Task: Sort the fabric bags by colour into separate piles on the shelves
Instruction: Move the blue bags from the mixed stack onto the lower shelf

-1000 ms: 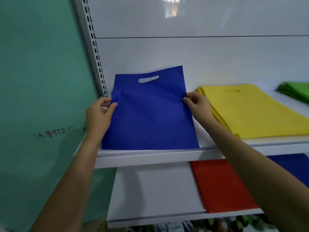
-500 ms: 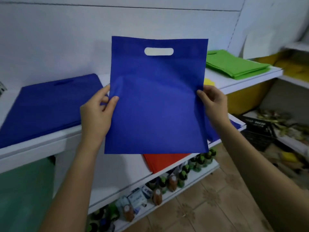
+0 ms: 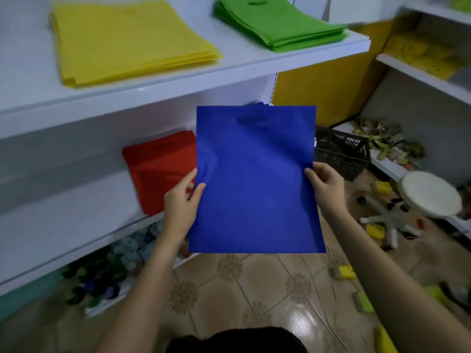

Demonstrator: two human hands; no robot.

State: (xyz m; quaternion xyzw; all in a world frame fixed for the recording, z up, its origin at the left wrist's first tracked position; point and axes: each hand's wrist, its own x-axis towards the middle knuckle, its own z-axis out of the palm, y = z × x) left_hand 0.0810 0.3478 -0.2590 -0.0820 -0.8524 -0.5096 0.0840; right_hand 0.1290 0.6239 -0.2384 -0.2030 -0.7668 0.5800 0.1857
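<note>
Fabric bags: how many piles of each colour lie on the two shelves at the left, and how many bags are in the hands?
Yellow pile: 1
Green pile: 1
Red pile: 1
Blue bag, held by left hand and right hand: 1
Total: 4
A blue edge behind the held bag is too hidden to count.

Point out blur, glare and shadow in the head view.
Head view: the blue bag, held by the left hand and right hand, is fairly sharp; the bottles low at left are smeared by blur; glare sits on the floor tiles; the red pile lies in dimmer light under the upper shelf.
</note>
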